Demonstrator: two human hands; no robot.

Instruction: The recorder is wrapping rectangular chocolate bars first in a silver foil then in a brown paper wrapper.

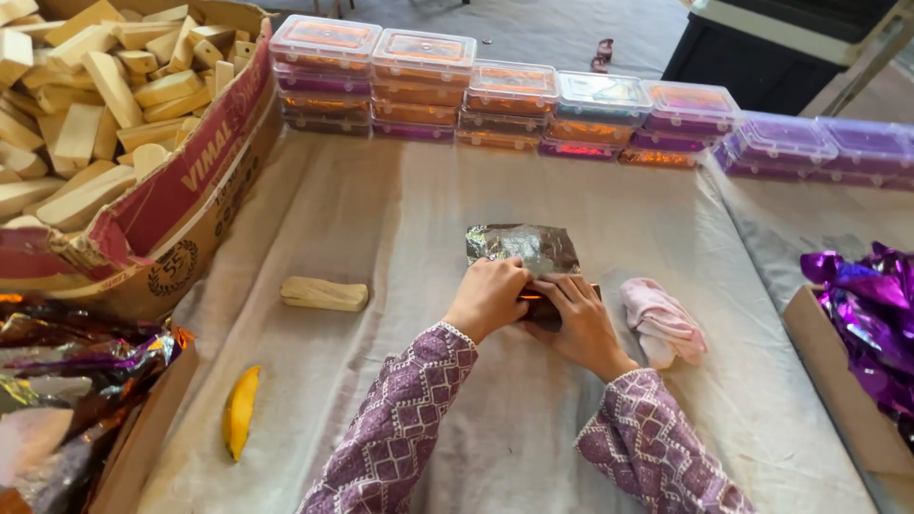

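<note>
Pale cloth covers the surface (400, 219); grey floor shows beyond its far edge.

Landmark: foil sheet (522, 246), near the middle of the cloth.

- Both hands meet at the near edge of the foil. Left hand (487, 297) lies over the foil's near left corner, fingers curled down and closed on it. Right hand (579, 319) sits just right of it, touching the left hand, fingers (557, 286) flat and pressing down.
- Under the two hands, at the foil's near edge, a dark block (543, 306) with an orange glint shows in part; most of it is hidden, so its shape cannot be told. The foil's far half lies flat and crinkled, silver side up.
- Both sleeves are purple with a white pattern.
- Right of the foil, just beside the right hand: folded pink cloth (662, 322).
- Left of the foil, well apart: one pale bar (324, 293), lying flat.
- Nearer and further left of the foil: yellow peel-shaped piece (240, 411).
- Far left of the foil: cardboard box (190, 205) heaped with pale bars.
- Beyond the foil, along the far edge: row of stacked lidded tubs (514, 100), orange and purple.
- Far right of the foil: box of purple foil (871, 314).
- Near left: box of mixed shiny wrappers (67, 362).
</note>
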